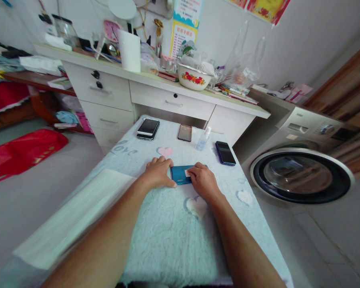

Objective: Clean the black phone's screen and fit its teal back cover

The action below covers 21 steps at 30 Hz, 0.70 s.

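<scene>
A blue smartphone lies back side up, crosswise on the cloth-covered table. My left hand holds its left end, with the thumb at the near corner and the index finger at the far corner. My right hand is closed on a small white wipe and presses it against the phone's back. The hand hides the phone's right end. Beyond the phone stand a clear spray bottle and a brownish translucent phone case.
A dark phone lies at the right edge of the table, and stacked phones at the back left. A long white sheet lies along the left side. Behind are a drawer desk and, to the right, a washing machine.
</scene>
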Each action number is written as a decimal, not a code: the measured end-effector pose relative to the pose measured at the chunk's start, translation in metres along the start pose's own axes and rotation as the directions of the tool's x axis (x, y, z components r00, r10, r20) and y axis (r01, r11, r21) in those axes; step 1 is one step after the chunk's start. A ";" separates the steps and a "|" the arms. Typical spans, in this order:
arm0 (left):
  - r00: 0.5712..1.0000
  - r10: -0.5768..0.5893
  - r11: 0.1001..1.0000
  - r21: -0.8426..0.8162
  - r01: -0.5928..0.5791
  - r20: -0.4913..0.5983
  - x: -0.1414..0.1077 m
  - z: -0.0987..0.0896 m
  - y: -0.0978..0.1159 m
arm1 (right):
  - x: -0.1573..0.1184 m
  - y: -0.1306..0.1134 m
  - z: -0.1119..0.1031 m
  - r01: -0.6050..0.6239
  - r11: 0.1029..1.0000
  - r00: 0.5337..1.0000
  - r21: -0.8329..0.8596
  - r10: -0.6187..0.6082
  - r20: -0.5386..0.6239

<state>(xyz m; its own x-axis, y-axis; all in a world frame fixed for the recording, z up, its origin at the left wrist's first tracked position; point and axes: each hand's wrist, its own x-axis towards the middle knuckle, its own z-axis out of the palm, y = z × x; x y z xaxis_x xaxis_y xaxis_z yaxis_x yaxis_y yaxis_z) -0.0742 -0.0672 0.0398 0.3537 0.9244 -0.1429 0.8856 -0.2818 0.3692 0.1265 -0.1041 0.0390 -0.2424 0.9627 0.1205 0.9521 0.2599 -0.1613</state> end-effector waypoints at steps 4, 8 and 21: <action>1.000 0.009 1.000 -0.004 -0.009 -0.002 0.000 0.000 0.000 | 0.000 0.002 0.001 -0.037 0.999 0.999 0.000 0.037 -0.024; 1.000 0.007 1.000 -0.011 -0.007 0.002 -0.001 -0.001 0.000 | 0.001 0.002 0.000 -0.102 0.995 0.995 -0.009 0.101 -0.023; 1.000 0.003 1.000 -0.011 -0.003 0.002 -0.001 -0.002 0.001 | 0.002 0.006 -0.001 -0.166 0.986 0.984 -0.009 0.165 -0.063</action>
<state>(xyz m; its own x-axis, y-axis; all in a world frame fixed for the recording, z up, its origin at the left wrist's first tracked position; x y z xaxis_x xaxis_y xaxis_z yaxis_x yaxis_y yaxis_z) -0.0749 -0.0681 0.0420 0.3569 0.9231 -0.1435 0.8812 -0.2817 0.3796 0.1320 -0.1002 0.0391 -0.0695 0.9857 0.1535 0.9808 0.0956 -0.1699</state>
